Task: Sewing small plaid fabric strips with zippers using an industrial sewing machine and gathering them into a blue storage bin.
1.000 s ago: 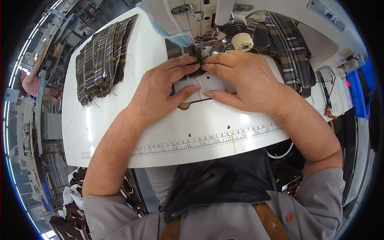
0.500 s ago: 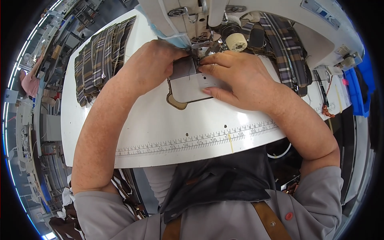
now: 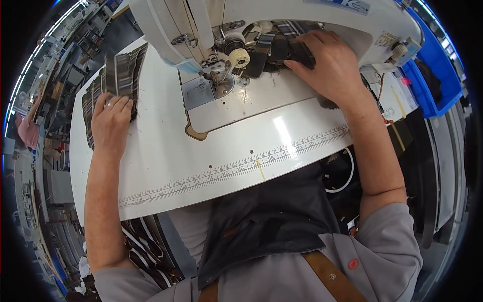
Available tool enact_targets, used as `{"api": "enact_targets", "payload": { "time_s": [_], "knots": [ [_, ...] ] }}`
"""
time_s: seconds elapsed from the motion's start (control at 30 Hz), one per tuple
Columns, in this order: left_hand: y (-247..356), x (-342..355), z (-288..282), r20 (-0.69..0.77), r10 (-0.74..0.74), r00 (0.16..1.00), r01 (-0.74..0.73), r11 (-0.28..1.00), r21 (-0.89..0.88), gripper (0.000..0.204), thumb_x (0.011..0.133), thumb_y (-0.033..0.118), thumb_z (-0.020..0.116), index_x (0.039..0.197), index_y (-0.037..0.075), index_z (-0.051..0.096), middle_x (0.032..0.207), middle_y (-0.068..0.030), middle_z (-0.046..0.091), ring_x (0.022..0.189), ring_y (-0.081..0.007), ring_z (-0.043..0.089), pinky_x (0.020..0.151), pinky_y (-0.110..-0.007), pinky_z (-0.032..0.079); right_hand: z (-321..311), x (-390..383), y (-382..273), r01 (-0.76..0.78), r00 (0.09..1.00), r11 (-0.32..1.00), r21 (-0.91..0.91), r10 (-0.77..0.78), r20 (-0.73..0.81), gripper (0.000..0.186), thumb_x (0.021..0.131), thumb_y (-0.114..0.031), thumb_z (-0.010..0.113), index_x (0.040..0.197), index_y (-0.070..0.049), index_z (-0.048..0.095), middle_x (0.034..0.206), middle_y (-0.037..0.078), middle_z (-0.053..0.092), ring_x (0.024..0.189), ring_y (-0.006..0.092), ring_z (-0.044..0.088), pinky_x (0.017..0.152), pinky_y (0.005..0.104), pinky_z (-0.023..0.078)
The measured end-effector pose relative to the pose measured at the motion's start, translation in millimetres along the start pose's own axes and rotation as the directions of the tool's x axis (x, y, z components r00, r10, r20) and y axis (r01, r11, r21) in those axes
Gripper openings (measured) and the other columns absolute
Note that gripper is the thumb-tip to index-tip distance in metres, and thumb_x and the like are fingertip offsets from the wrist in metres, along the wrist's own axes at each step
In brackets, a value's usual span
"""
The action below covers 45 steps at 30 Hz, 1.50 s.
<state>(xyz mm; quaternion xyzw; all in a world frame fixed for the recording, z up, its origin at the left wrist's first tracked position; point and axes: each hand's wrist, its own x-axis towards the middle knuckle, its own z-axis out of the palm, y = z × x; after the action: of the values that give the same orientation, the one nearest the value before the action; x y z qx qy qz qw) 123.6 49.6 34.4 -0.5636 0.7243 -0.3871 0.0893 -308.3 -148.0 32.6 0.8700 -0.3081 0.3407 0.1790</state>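
while the head view is the only one here, it gives a decent look at both hands. the left hand is out on the left of the tabletop, fingers curled closed over the near end of a plaid piece, so i'd call that a grip. the piece is on top of or just above a plaid stack; can't tell if it's fully off it. it lies on the far side of the fingers, long axis running away from the person, and the left hand is clearly the nearer one. the sewing machine is off to the piece's right, its metal plate between the two hands.

the right hand is over by the machine's arm, thumb and fingers apart around some dark cloth pieces. it's at them, but i honestly can't tell if it's pinching anything.

container-wise, there's a blue bin at far right, beyond the right forearm, with something dark inside, looks like cloth, too unclear to say more.
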Motion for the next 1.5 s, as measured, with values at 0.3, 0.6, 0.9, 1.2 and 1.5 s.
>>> {"api": "enact_targets", "payload": {
  "time_s": [0.3,0.6,0.9,1.2,1.5],
  "knots": [
    [71.3,6.1,-77.8,-0.01,-0.218,0.976,0.17,0.786,-0.594,0.042,0.085,0.006,0.07,0.126,0.01,0.075,0.138,-0.0084,0.071,0.129,-0.0245,0.066,0.123,-0.051,0.031,-20.9,-18.0,5.8,-0.068,0.985,0.987,-0.143,0.089,0.148,0.033,0.076,-0.022,0.078,0.1,0.0,0.071,0.094,0.015,0.073,0.093,0.0358,0.07,0.081,0.0475,0.059],
    [149.3,93.1,-109.6,0.488,0.073,0.87,0.435,-0.579,-0.689,0.055,0.103,0.026,0.071,0.148,-0.001,0.053,0.135,-0.0152,0.07,0.116,-0.0245,0.071,0.098,-0.039,0.056,-86.0,-23.6,-39.8,-0.046,0.987,0.982,0.185,0.016,0.16,0.006,0.074,-0.006,0.072,0.073,-0.003,0.067,0.095,0.009,0.071,0.09,0.0317,0.068,0.075,0.0434,0.057],
    [161.7,99.4,-87.9,0.547,-0.074,0.834,0.416,-0.567,-0.711,0.106,0.084,0.002,0.084,0.166,0.005,0.016,0.138,-0.0162,0.061,0.118,-0.0204,0.064,0.101,-0.038,0.055,-104.8,-45.0,-122.8,-0.018,0.829,0.593,0.805,-0.441,0.343,0.014,0.076,-0.014,0.077,0.08,-0.006,0.068,0.09,0.009,0.064,0.085,0.0305,0.067,0.069,0.0438,0.055],
    [123.9,52.7,-81.6,0.336,-0.326,0.884,0.391,0.122,-0.912,0.041,0.085,0.001,0.079,0.125,0.007,0.076,0.133,-0.0109,0.062,0.124,-0.0262,0.061,0.105,-0.037,0.051,3.3,-11.7,-96.3,0.288,0.902,0.783,0.551,-0.416,0.119,0.041,0.081,-0.037,0.085,0.104,-0.004,0.074,0.106,0.009,0.074,0.103,0.0294,0.069,0.087,0.0432,0.056],
    [116.8,65.2,-49.2,0.065,-0.225,0.972,0.159,0.428,-0.89,0.025,0.092,0.004,0.077,0.116,0.005,0.08,0.129,-0.0116,0.074,0.115,-0.0267,0.073,0.095,-0.037,0.061,24.8,11.7,-84.9,0.308,0.898,0.786,0.535,-0.427,0.111,0.052,0.082,-0.044,0.084,0.111,-0.002,0.077,0.11,0.01,0.076,0.103,0.027,0.069,0.086,0.0421,0.056]
  ]
}}
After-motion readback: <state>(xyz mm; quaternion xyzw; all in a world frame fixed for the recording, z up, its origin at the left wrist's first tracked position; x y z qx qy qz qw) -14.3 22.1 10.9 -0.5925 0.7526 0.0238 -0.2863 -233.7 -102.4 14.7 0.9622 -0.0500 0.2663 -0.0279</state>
